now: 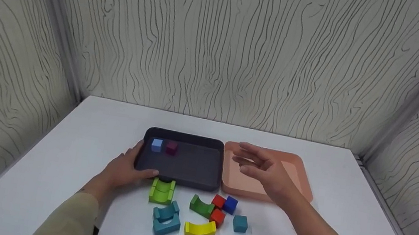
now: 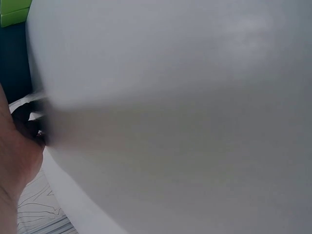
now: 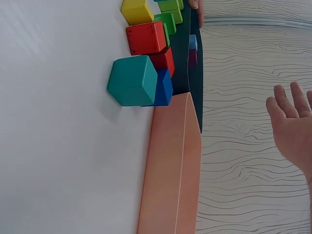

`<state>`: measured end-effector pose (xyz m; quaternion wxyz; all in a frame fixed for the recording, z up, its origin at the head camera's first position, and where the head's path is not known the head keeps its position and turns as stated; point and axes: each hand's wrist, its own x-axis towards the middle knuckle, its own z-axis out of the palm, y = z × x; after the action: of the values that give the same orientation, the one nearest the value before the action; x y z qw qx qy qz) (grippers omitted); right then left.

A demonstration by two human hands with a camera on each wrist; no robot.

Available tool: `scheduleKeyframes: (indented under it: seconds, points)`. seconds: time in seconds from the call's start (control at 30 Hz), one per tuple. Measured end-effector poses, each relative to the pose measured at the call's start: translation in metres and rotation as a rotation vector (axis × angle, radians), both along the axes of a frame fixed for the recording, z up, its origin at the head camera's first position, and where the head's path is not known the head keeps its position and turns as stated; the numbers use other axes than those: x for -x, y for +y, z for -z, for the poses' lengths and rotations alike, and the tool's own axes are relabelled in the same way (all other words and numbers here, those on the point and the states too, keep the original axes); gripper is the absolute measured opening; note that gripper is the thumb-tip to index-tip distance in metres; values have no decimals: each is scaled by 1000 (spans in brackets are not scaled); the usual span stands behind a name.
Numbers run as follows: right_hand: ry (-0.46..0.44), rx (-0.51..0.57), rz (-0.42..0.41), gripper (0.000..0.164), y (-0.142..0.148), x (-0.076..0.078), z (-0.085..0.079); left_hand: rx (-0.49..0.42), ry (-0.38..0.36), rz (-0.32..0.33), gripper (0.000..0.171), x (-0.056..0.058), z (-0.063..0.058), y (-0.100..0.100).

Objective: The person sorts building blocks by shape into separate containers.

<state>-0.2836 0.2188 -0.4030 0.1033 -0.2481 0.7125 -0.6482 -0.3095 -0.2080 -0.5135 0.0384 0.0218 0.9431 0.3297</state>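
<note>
At the front left corner of a dark tray [image 1: 195, 170] rests my left hand [image 1: 123, 169], thumb along the front wall and fingers against the left side. A light blue cube [image 1: 156, 145] and a purple cube [image 1: 172, 148] sit inside that tray. My right hand [image 1: 266, 172] is held over a salmon-pink tray [image 1: 240, 186], fingers extended and parted; the right wrist view shows nothing held. In front of the trays lie red cubes [image 1: 217, 217], a blue cube [image 1: 230, 205], a teal cube [image 1: 240, 224] and a dark green curved block [image 1: 201, 206].
Light green curved blocks [image 1: 162, 191] touch or nearly touch the dark tray's front. Nearer are teal curved blocks [image 1: 167, 220] and a yellow curved block [image 1: 200, 229]. All stand on a white table [image 1: 100, 117] enclosed by wood-patterned panels [image 1: 220, 52]. The trays stand side by side.
</note>
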Motion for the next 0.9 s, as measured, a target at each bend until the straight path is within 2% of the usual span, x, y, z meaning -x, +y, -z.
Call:
scheduleKeyframes:
  seconds: [0.43, 0.9]
  points:
    - [-41, -45, 69, 59, 23, -13, 23, 1, -1, -4, 124, 0, 2, -2]
    - [-103, -93, 39, 60, 47, -24, 43, -3, 7, 8, 127, 1, 1, -2]
